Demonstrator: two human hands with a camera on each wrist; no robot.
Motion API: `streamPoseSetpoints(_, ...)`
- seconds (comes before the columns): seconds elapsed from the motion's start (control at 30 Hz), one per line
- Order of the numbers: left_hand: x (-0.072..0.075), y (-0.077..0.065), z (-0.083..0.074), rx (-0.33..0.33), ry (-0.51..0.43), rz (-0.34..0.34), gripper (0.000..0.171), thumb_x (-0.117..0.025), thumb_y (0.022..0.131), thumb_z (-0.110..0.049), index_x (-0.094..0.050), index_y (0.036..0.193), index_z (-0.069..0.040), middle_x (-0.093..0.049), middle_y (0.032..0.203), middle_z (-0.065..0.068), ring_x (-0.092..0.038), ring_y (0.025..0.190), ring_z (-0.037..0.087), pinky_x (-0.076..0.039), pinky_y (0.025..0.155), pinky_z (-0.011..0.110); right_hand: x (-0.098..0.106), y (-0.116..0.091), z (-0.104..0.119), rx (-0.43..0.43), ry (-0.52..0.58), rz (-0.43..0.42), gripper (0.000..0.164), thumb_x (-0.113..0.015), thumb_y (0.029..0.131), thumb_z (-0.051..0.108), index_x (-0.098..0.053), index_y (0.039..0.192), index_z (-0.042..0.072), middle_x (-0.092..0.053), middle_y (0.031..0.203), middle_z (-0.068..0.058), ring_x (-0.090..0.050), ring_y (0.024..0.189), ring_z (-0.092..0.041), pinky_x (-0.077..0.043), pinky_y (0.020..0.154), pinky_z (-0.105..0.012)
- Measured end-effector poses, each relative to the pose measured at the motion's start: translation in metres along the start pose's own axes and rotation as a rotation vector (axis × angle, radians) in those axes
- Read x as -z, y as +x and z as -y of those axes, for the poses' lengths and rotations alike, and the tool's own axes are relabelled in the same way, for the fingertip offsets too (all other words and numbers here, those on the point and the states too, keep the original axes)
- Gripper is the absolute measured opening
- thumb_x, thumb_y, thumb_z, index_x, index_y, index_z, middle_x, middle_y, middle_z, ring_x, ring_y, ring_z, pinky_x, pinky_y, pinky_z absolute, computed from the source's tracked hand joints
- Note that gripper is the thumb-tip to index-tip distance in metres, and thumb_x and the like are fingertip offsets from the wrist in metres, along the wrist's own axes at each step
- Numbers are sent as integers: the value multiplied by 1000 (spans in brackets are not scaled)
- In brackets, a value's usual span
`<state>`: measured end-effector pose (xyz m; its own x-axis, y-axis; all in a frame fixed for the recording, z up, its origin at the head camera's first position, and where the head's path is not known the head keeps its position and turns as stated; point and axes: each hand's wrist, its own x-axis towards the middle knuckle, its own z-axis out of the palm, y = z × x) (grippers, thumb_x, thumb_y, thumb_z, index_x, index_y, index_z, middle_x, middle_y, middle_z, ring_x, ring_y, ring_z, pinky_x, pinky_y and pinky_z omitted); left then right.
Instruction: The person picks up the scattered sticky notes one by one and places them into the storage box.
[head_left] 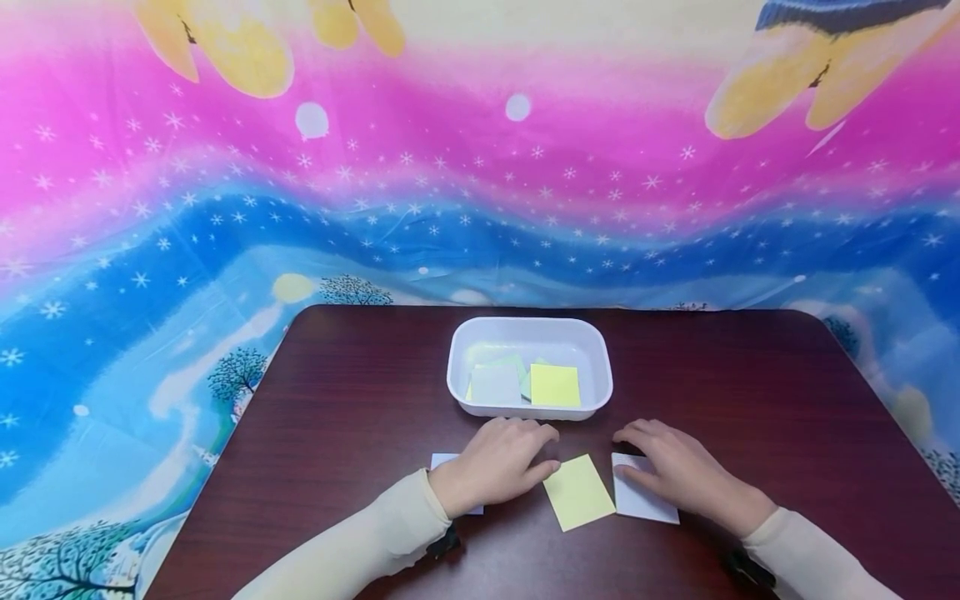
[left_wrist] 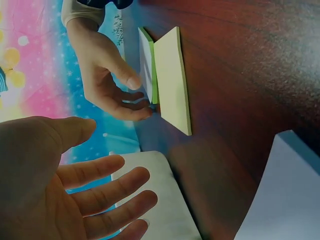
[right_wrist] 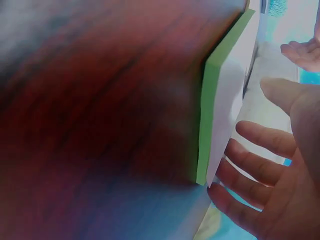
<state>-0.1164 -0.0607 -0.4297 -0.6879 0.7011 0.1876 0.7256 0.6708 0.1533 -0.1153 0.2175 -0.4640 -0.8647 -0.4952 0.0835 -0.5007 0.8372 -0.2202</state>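
A pale yellow sticky-note pad lies slightly turned on the dark table between both hands. To its right is a white-topped pad, whose green side shows in the right wrist view. My right hand hovers over that pad with fingers relaxed and spread, holding nothing. My left hand is just left of the yellow pad, its thumb overlapping the pad's corner in the head view; the left wrist view shows an empty palm and loose fingers. Mostly hidden beneath the left hand is another white pad.
Behind the hands stands a white plastic tub. Inside it lie a bright yellow pad, a white pad and some pale green notes. A patterned cloth hangs beyond the far edge of the brown table.
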Motion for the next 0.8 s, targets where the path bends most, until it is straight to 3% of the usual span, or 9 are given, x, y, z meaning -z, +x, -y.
streamPoseSetpoints(0.3, -4, 0, 0, -2, -4, -1, 31, -56, 89, -43, -66, 106, -18, -60, 82, -11, -54, 70, 8, -41, 61, 24, -1, -8, -3, 1, -51, 27, 76, -60, 64, 76, -65, 113, 19, -56, 107, 5, -52, 92, -12, -48, 70, -36)
streamPoseSetpoints(0.47, -5, 1, 0, -2, 0, 4, 31, -55, 89, -43, -66, 106, -19, -59, 81, -11, -54, 69, 8, -42, 61, 25, -1, -10, -2, -3, -64, 45, 90, -54, 53, 86, -64, 115, 22, -53, 108, 5, -49, 90, -12, -47, 69, -37)
streamPoseSetpoints(0.8, -7, 0, 1, 0, -7, 6, 31, -55, 90, -42, -66, 106, -19, -59, 81, -11, -53, 68, 7, -41, 61, 25, 0, -10, -2, 40, 9, 45, 79, -63, 53, 79, -63, 108, 22, -52, 106, 10, -47, 93, -9, -47, 73, -36)
